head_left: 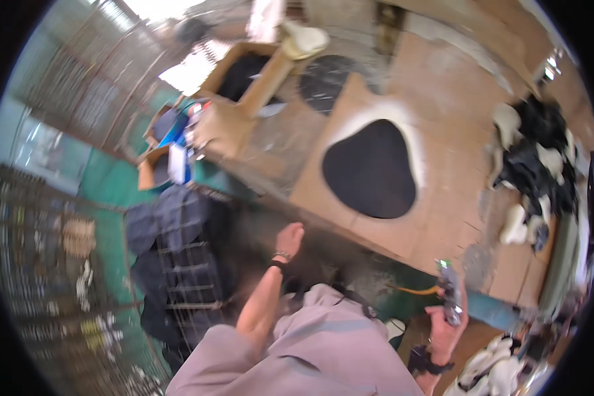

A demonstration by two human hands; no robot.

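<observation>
My right hand grips a silver spray gun, with an orange hose running off its left side, at the table's near right edge. My left hand is in the air just short of the front edge, a dark band and a bracelet at its wrist; its fingers are too blurred to read, and I see nothing in it. A black, flat-looking piece shaped like a rounded triangle lies on the cardboard-covered table. Whitish residue rings its far and right sides. Neither hand touches it.
Black and white saddle-shaped parts are heaped on the right. More white parts sit low at the right. A cardboard box stands at the far left, near a pale saddle-like piece. A wire rack with dark pieces is on my left.
</observation>
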